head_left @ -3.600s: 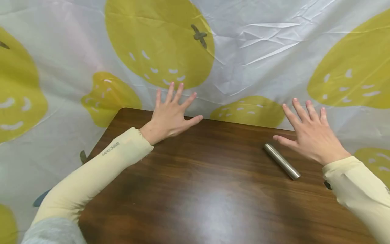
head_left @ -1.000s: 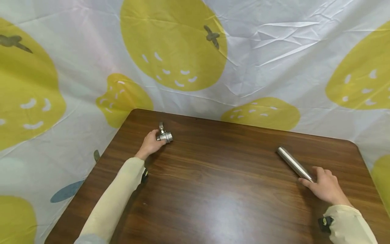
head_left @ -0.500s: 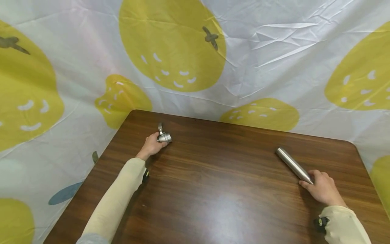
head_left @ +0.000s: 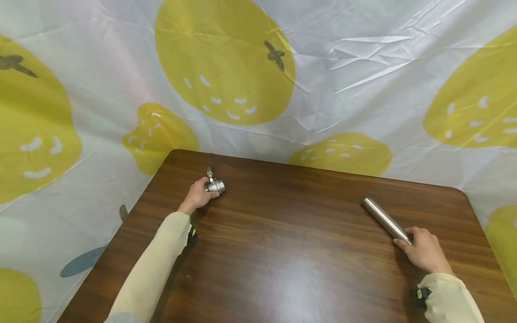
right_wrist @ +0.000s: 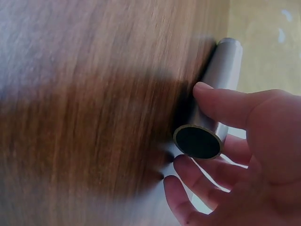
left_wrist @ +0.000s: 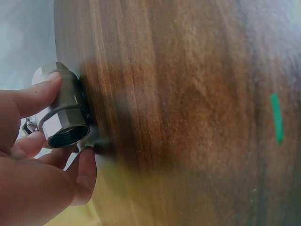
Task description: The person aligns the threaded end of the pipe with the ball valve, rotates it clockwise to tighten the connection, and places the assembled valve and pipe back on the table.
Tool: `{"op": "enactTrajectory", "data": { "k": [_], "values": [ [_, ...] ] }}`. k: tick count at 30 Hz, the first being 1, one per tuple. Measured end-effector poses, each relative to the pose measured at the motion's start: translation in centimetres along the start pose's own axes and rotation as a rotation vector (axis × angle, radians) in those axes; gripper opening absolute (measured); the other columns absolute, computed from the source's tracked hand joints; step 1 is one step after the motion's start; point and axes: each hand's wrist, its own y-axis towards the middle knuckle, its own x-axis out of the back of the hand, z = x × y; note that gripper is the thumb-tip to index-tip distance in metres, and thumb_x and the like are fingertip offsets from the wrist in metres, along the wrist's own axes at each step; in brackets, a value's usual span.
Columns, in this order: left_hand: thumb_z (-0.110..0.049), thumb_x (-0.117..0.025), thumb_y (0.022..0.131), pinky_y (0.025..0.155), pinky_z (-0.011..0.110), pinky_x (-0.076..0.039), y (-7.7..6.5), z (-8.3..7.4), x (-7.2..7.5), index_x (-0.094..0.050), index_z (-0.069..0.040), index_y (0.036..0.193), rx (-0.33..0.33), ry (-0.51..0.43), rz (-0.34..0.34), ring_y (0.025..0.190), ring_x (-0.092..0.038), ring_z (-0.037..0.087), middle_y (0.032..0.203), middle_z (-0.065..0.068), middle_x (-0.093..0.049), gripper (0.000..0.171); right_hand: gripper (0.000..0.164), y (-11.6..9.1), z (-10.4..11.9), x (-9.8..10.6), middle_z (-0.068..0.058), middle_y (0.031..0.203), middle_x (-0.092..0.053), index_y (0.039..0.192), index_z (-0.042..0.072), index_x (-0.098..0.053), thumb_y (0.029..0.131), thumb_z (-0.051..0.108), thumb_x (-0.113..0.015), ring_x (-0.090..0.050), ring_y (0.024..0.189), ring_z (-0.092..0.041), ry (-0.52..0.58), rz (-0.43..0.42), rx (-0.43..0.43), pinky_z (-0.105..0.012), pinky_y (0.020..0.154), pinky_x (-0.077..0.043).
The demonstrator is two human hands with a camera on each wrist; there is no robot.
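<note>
At the far left of the table, my left hand grips a silver metal ball valve by one end. Its short lever points away toward the back edge. The left wrist view shows the thumb on the body of the valve, with a threaded opening facing the camera and fingers curled beneath. On the right, my right hand holds the near end of a straight steel tube. In the right wrist view the thumb lies over the tube, its round end dark inside; the fingertips reach under it.
Both things are at a dark brown wooden table with rounded back corners. A white curtain printed with yellow fruit hangs behind it and along the sides. A green mark shows on the table in the left wrist view.
Earlier both hands were spread, with the tube lying free. Since then they have come down; the left has gripped the valve, the right the tube. Over the last second they barely move.
</note>
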Motion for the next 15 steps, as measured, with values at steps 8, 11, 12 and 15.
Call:
{"op": "enactTrajectory", "data": {
  "k": [8, 11, 12, 15],
  "values": [
    [-0.02, -0.07, 0.077, 0.085, 0.041, -0.041, 0.11, 0.11, -0.17, -0.047, -0.004, 0.117, 0.002, -0.027, -0.035, 0.097, -0.049, 0.029, 0.114, 0.017, -0.055, 0.048, 0.055, -0.3, 0.06, 0.33, -0.031, 0.092, -0.057, 0.108, -0.014, -0.05, 0.086, 0.036, -0.057, -0.055, 0.077, -0.037, 0.044, 0.024, -0.069, -0.047, 0.063, -0.043],
    [-0.02, -0.071, 0.076, 0.084, 0.041, -0.041, 0.05, 0.04, -0.2, -0.048, -0.004, 0.117, 0.006, -0.052, -0.043, 0.097, -0.05, 0.03, 0.114, 0.017, -0.055, 0.05, 0.055, -0.42, 0.13, 0.52, -0.03, 0.093, -0.057, 0.111, -0.011, -0.049, 0.087, 0.039, -0.055, -0.054, 0.078, -0.037, 0.06, 0.013, -0.095, -0.046, 0.062, -0.043],
    [-0.02, -0.071, 0.076, 0.084, 0.041, -0.041, 0.01, 0.03, -0.2, -0.047, -0.004, 0.119, 0.008, -0.062, -0.044, 0.097, -0.05, 0.03, 0.115, 0.018, -0.054, 0.051, 0.055, -0.48, 0.2, 0.55, -0.03, 0.094, -0.057, 0.112, -0.01, -0.049, 0.087, 0.039, -0.055, -0.054, 0.079, -0.038, 0.063, -0.001, -0.1, -0.046, 0.062, -0.043],
    [-0.02, -0.071, 0.077, 0.086, 0.043, -0.041, -0.12, 0.03, -0.26, -0.045, -0.005, 0.123, 0.017, -0.097, -0.045, 0.101, -0.048, 0.031, 0.119, 0.018, -0.052, 0.055, 0.054, -0.61, 0.5, 0.54, -0.026, 0.09, -0.058, 0.114, -0.007, -0.05, 0.087, 0.039, -0.055, -0.055, 0.074, -0.035, 0.068, -0.056, -0.109, -0.042, 0.058, -0.042]
  ]
}}
